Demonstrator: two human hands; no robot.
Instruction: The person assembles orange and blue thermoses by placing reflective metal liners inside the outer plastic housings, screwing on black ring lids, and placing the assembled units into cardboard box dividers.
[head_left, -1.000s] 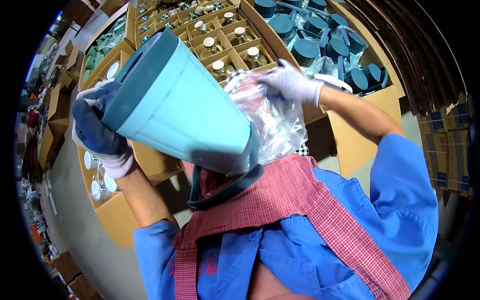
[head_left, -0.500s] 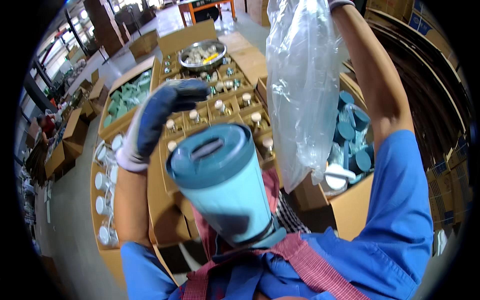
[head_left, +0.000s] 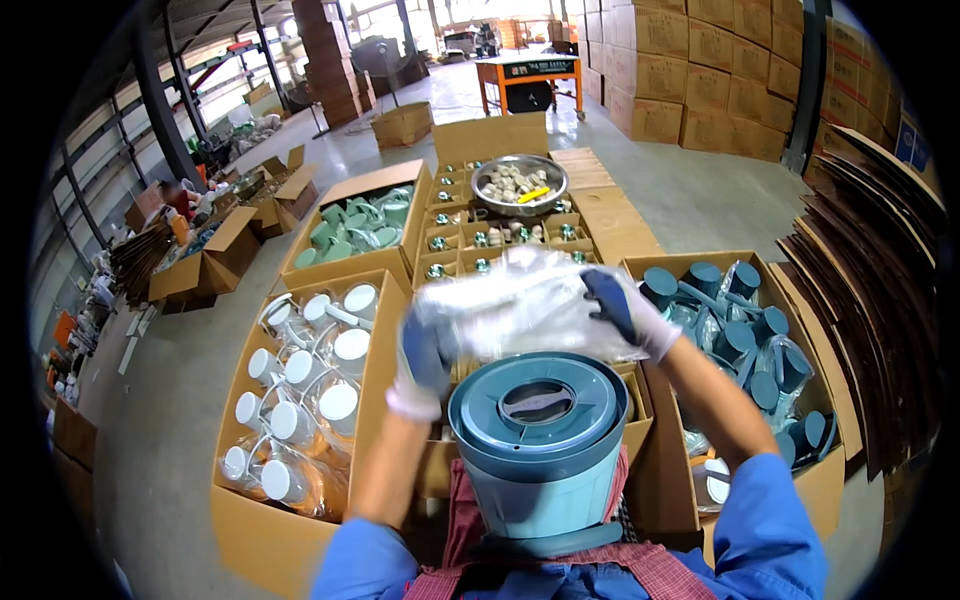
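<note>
A clear plastic bag (head_left: 525, 312), blurred by motion, stretches between my two gloved hands above the middle carton. My left hand (head_left: 424, 350), in a blue and white glove, grips its left end, with some fingers hidden. At the other end, my right hand (head_left: 622, 308) grips the bag in a matching glove. Just below the bag, close to my body, stands a light-blue bucket (head_left: 545, 490) with a darker teal lid (head_left: 500, 428). The lid has a recessed slot in its middle. Neither hand touches the bucket.
Cartons surround me: white-topped jugs (head_left: 300, 368) at left, green pieces (head_left: 350, 232) behind them, teal-topped jugs (head_left: 735, 340) at right. A metal bowl (head_left: 490, 203) sits on a divided carton of glass items. Stacked cardboard sheets (head_left: 850, 300) stand far right.
My right arm has come down from high up, bringing the hanging bag to a level stretch between both hands. My left hand now grips it. The view has tilted up.
</note>
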